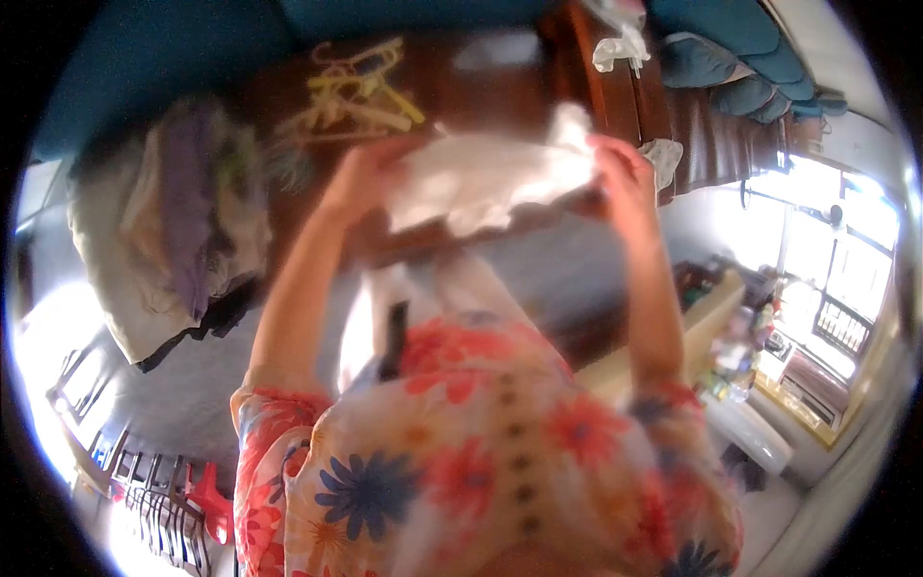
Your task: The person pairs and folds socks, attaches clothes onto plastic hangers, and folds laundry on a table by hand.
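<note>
A white cloth (476, 183), blurred by motion, is stretched in the air between my two hands above a dark wooden surface (461, 91). My left hand (373, 178) grips its left end; the fingers are smeared and partly hidden by the cloth. At the cloth's right end, my right hand (623, 168) pinches the raised edge between thumb and fingers. Yellow and pink hangers (361, 96) lie beyond my left hand. Just right of my right hand is a small white cloth piece (663, 159).
A heap of clothes (183, 212) in white, beige and purple hangs over the left end. Blue cushions (735, 72) are at the upper right. A red chair (210, 500) stands at the lower left, and a cluttered ledge (735, 351) is on the right.
</note>
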The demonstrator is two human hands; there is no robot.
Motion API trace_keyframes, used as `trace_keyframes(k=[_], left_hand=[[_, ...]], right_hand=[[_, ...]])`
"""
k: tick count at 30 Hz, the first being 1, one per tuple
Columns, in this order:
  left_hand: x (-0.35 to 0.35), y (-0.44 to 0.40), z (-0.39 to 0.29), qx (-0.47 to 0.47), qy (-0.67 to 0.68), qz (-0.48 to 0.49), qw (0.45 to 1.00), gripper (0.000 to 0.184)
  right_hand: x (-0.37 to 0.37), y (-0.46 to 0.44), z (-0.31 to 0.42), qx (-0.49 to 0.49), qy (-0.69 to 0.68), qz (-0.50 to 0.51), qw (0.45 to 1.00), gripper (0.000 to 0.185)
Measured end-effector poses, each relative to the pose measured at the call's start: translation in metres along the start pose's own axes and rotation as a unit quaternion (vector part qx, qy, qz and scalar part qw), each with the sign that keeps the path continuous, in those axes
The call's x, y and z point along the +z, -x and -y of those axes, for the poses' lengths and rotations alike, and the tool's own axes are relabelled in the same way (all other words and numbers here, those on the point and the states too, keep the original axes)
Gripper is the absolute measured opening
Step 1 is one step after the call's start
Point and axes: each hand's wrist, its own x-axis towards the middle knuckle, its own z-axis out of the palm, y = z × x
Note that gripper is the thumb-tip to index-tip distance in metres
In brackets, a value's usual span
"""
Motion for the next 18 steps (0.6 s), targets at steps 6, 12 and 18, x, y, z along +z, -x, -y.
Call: trace_keyframes(k=[6, 12, 18], left_hand=[[0.028, 0.011, -0.034, -0.035, 0.211, 0.103, 0.971, 0.023], [0.060, 0.000, -0.017, 0.069, 0.218, 0.172, 0.958, 0.031], [0.077, 0.005, -0.059, 0.189, -0.181, 0.008, 0.965, 0.016]], right_hand=[[0.010, -0.002, -0.005, 0.000, -0.038, 0.030, 0.999, 0.016], [0.029, 0.009, 0.005, 0.016, 0.029, 0.093, 0.995, 0.017], [0.044, 0.014, 0.012, -0.013, 0.063, 0.123, 0.990, 0.018]])
